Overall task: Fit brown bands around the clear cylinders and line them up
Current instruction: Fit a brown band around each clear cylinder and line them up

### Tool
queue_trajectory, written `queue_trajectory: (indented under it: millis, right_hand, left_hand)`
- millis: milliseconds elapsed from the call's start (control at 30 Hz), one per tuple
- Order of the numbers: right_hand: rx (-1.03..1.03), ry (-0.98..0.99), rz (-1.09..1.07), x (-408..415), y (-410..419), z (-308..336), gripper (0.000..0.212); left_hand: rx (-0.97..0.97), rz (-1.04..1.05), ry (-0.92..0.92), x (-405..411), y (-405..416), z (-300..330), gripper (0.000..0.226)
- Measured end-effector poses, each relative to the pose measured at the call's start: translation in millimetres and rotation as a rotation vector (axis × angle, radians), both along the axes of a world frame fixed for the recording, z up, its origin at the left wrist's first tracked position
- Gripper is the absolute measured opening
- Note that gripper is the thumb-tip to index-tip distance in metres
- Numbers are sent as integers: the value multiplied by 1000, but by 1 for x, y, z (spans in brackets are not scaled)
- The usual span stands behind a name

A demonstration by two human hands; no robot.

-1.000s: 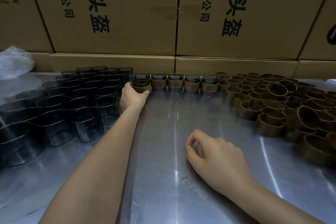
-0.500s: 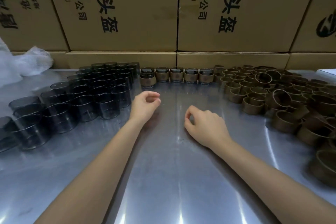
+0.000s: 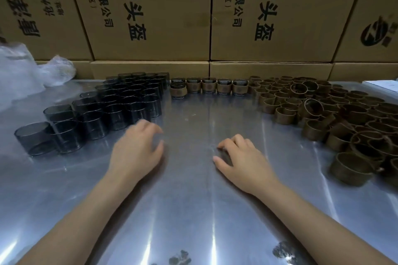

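Two hands rest low over the middle of the shiny metal surface (image 3: 193,211), and neither holds anything. The left hand (image 3: 137,148) is blurred, its fingers loosely spread and bent, just short of the nearest clear cylinders. The right hand (image 3: 241,159) has its fingers curled under, tips on or just above the surface.

Beyond the left hand, toward the far left of the surface, stands a dense cluster of bare smoky clear plastic cylinders (image 3: 120,105) — upright, packed touching one another. To the right, spreading from the far edge to the right edge, lies a heap of loose brown bands (image 3: 336,114), most lying flat, a few tipped on edge.

Between the two stocks, along the far edge, sits a short row of banded cylinders (image 3: 209,88) — five side by side, with a sixth (image 3: 177,91) just in front of the row's left end. Behind everything rise large printed cardboard boxes (image 3: 150,13); crumpled clear plastic wrap (image 3: 28,71) lies at the far left corner.

Judging by the stocks, the job is barely begun: a handful finished, dozens of cylinders and bands waiting. The likely next step is fetching one of each.
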State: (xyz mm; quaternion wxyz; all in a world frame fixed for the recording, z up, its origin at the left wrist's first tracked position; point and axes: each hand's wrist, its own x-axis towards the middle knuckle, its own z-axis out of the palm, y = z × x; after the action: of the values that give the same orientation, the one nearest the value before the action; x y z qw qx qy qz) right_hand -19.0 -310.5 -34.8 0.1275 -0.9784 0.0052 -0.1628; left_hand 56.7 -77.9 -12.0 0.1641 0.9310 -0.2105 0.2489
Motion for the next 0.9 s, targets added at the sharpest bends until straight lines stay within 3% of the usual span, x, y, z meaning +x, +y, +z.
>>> queue_trajectory:
  millis: [67,233,333,467,667,833,900]
  right_hand:
    - [45,19,8,-4,1,1,41]
    - [68,29,7,-1,1,7,37]
    - [81,31,7,-1,0,6,36]
    - [94,30,3,-1,0,7,35]
    - [112,36,8,2,-2,5,37]
    - [141,98,61,-1,-4,9,66]
    - [177,112,65,0,-5,10,59]
  left_hand:
    - [17,221,-37,13,17,6,48]
    - [-29,601,177,29,54,3,81]
    - [-61,680,192,33,61,0,77]
    - [-13,705,147,31,59,9,45]
    - [71,352,135,1,3,15,52]
    - [-193,-218,74,-33,-71,1,41]
    - [-289,-311,93,-41,-101,-4,41]
